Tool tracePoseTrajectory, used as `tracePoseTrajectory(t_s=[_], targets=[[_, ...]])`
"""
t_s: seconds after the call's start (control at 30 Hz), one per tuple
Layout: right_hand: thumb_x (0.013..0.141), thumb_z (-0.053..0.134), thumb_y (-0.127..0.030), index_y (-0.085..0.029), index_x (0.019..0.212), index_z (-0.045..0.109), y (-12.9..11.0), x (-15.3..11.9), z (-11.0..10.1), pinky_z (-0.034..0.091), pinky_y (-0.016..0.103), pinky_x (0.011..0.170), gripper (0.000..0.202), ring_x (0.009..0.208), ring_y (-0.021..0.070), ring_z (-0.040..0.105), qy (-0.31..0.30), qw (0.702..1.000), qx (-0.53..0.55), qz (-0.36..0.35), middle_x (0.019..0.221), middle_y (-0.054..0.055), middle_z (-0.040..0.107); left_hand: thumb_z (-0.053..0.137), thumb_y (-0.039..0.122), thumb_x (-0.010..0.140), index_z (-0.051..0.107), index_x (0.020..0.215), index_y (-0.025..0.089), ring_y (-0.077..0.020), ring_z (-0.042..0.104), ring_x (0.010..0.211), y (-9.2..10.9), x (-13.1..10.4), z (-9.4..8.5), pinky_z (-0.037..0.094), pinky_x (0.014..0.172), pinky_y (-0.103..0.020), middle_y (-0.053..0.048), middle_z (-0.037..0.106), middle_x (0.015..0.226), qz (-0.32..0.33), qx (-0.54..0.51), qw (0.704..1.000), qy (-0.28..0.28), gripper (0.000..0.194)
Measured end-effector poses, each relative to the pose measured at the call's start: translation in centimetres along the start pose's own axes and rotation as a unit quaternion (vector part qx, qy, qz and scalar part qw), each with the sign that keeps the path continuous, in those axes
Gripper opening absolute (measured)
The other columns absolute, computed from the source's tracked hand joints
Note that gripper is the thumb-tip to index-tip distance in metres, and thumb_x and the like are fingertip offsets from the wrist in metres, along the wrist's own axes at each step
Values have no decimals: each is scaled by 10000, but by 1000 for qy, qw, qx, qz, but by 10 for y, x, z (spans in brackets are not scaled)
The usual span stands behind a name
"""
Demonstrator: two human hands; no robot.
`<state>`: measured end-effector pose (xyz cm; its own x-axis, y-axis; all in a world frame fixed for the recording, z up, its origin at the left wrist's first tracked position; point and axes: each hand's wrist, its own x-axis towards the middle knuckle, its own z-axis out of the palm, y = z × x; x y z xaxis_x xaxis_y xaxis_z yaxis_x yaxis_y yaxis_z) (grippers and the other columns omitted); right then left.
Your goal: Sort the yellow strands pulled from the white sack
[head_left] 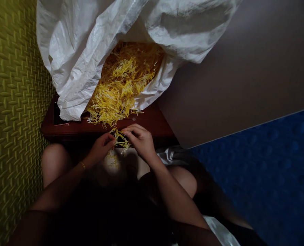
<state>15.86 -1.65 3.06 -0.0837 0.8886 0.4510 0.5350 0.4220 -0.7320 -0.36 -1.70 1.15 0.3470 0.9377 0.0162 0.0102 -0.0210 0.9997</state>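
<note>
A small cluster of thin yellow strands with pale tips (121,140) hangs between my two hands, in front of a dark red surface. My left hand (103,147) pinches the left side of the cluster with thumb and forefinger. On the other side, my right hand (141,140) grips its upper right part between thumb and fingertips. Just beyond my hands, a large heap of similar yellow strands (116,95) spills from the mouth of a white woven sack (77,65). A few more strands (112,160) lie below my hands.
The sack rests on a dark red case or box (152,119), with a dark flat object (58,114) at its left. A yellow textured mat (13,102) is at left, a grey-brown panel (239,68) at right, and blue flooring (267,164) beyond it.
</note>
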Motion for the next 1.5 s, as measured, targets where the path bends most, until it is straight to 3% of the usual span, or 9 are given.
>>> tracePoseTrajectory(t_s=[0.27,0.33,0.47,0.57,0.7,0.93,1.27,1.43,1.5], targets=[[776,521,-333,-164,826,651,33,19,-51,455,305,664,219,651,152,563,236,962,-40,128,750,39,651,505,251,763,487,726,170,-63,386,518,-3,-7,1,305,492,-185,54,436,568,-5,10,999,49,90],[753,541,-340,-163,847,663,40,20,-65,450,284,610,235,613,144,563,153,977,-19,150,755,39,670,502,257,768,502,753,169,-62,388,524,-4,-7,0,309,494,-182,52,440,580,-6,16,998,61,89],[714,563,-240,-191,719,699,50,11,-69,439,269,616,145,646,164,609,-154,970,-92,166,734,32,701,497,256,772,524,792,162,-61,378,520,-5,-5,0,301,480,-180,45,447,600,-17,19,997,78,100],[711,554,-180,-219,709,713,52,4,-62,429,261,612,164,653,170,622,-242,938,-183,165,741,32,706,494,252,773,541,846,166,-65,378,506,-6,-3,2,296,468,-184,44,456,597,-18,11,997,75,122],[750,562,-231,-218,794,714,41,3,-55,436,280,691,158,783,200,624,-177,945,-241,132,868,71,699,493,259,782,542,840,168,-76,402,534,-9,-2,5,316,491,-188,38,459,599,-1,15,998,57,119],[831,482,-409,-193,813,671,-2,4,-25,436,264,721,288,793,158,598,-169,981,2,99,849,37,668,503,287,793,539,831,175,-92,460,637,-17,-1,8,366,584,-200,20,511,695,24,49,997,53,124],[804,534,-297,-198,747,661,5,4,-9,441,280,690,171,737,162,591,-33,998,-20,53,761,35,650,502,278,801,510,743,171,-97,436,640,-6,-6,5,352,620,-210,32,471,662,54,62,995,57,122],[827,476,-309,-169,805,689,22,12,-39,429,291,676,256,771,200,598,118,962,-227,93,842,102,677,490,275,812,495,713,165,-90,414,639,-6,-9,1,336,626,-211,35,448,649,79,61,992,80,148],[801,504,-309,-157,836,702,35,15,-61,425,278,641,252,760,205,611,78,951,-254,157,846,99,691,495,281,811,503,726,162,-85,402,635,-7,-9,-2,326,613,-207,36,444,655,82,57,991,84,146]])
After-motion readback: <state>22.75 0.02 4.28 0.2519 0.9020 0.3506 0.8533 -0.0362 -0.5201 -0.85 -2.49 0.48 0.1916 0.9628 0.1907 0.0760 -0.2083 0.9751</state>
